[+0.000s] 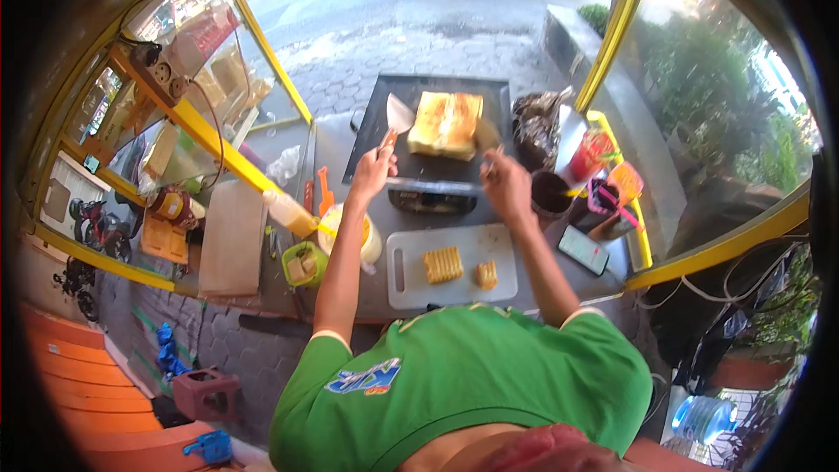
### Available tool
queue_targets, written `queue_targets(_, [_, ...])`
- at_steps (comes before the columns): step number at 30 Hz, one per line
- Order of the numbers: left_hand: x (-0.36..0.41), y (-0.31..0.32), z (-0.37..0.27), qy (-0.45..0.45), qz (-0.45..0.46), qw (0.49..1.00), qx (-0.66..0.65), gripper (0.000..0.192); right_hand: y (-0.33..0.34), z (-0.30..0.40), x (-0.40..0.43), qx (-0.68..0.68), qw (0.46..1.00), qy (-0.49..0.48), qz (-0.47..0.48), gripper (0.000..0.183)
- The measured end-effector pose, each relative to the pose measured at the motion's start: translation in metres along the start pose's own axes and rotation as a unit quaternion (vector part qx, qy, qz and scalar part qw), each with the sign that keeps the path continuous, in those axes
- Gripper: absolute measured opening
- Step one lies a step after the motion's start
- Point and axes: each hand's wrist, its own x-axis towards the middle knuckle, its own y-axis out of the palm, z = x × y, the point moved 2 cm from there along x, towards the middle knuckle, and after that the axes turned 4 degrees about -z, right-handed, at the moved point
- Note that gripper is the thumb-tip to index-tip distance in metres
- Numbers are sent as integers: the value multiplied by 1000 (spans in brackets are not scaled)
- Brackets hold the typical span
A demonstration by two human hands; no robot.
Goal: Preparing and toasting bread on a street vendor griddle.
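Note:
My left hand [373, 174] grips the wooden handle of a metal scraper [398, 115], its wide blade over the black griddle [380, 101] beside the toasted bread [447, 123]. The bread lies browned side up near the griddle's middle. My right hand [508, 183] is closed round the handle of a second flat tool [486, 134], whose blurred blade is at the bread's right edge. Below the griddle, a white cutting board [400, 275] bears a larger piece of sliced toast [443, 265] and a smaller one [486, 275].
Left of the board stand a tub of pale spread [370, 246], a squeeze bottle [288, 213] and a green container [319, 265]. To the right are a dark pot [550, 195], a phone [583, 250], a red container [592, 154] and crumpled dark plastic [537, 128]. Yellow-framed glass panels flank the counter.

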Motion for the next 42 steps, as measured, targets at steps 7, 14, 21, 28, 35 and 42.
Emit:
queue_targets(7, [-42, -53, -38, -8, -97, 988, 117, 54, -34, -67, 33, 252, 932, 253, -67, 14])
queue_targets(14, [-54, -10, -12, 3, -22, 1000, 16, 52, 4, -93, 50, 157, 976, 143, -46, 22])
queue_targets(21, [-41, -2, 2, 38, -78, 994, 71, 51, 5, -28, 40, 8, 997, 77, 10, 30])
queue_targets(28, [-107, 13, 16, -82, -15, 984, -161, 57, -24, -64, 15, 285, 906, 295, 102, 25])
queue_targets(35, [-111, 82, 58, -191, 143, 807, -541, 41, -16, -46, -11, 390, 831, 345, 193, 39])
queue_targets(42, [-131, 94, 55, -204, 204, 708, -644, 34, -9, -38, -31, 421, 822, 343, 172, 47])
